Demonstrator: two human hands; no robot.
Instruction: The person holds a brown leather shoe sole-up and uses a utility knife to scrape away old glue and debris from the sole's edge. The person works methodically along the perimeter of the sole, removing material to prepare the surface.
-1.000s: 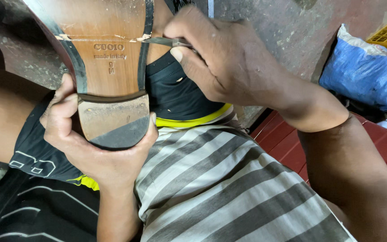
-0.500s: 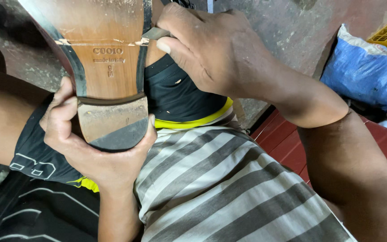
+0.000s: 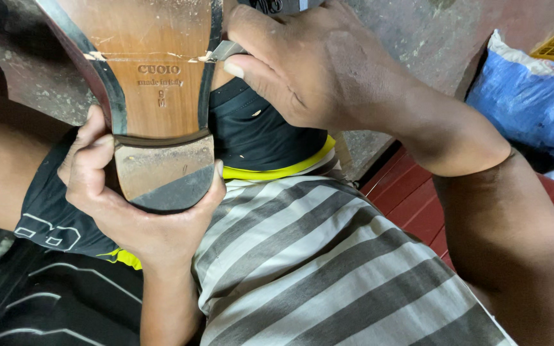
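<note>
Shifted since half a second ago: metal blade (image 3: 226, 50) exposed again at sole edge. Shoe (image 3: 152, 83) sole-up over lap, heel (image 3: 165, 170) gripped by left hand (image 3: 133, 211). Right hand (image 3: 315, 70) clenched on blade at cracked sole seam. Blue bag (image 3: 527, 102) beyond right forearm.

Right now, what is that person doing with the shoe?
A person holds a shoe upside down on their lap, so its brown leather sole faces up. The left hand cups the heel. The right hand presses a small metal blade against the sole's edge, where a scored line runs across it. A blue bag lies beside them.
</note>
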